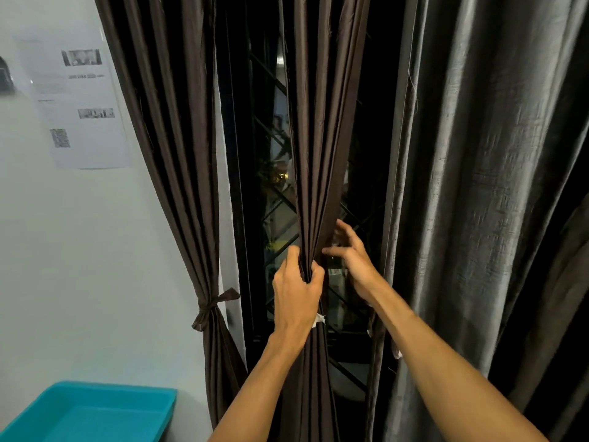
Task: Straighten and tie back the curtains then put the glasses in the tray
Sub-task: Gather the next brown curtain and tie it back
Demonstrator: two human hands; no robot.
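Here, the left hand [296, 291] grips the dark brown pleated middle curtain [318, 154], its fingers [291, 256] and thumb curled round the fabric so that the folds are gathered into a narrow bunch at the fist. The curtain hangs straight down from above, narrows at the hand and falls on below the wrist. A small white strip [319, 319] shows at the curtain's edge just beside the left wrist. The right hand [353, 263] is just to the right of the bunch, with its fingers spread and loosely bent and holding nothing. The fingertips reach the curtain's right edge, but whether they touch the fabric cannot be told. To the left hangs a second dark brown pleated curtain [178, 154], drawn in against the pale wall [95, 250] by a knotted brown fabric tie [210, 306]. Between the two brown curtains a dark window with a black diamond-pattern metal grille [274, 202] is visible. To the right of both hands hangs a wide grey textured curtain [478, 186], loose and untied. A turquoise rectangular plastic tray [111, 386] sits in the lower left corner, well apart from the hands. A white printed paper sheet [83, 106] is fixed to the wall above it, its text too blurred to read.
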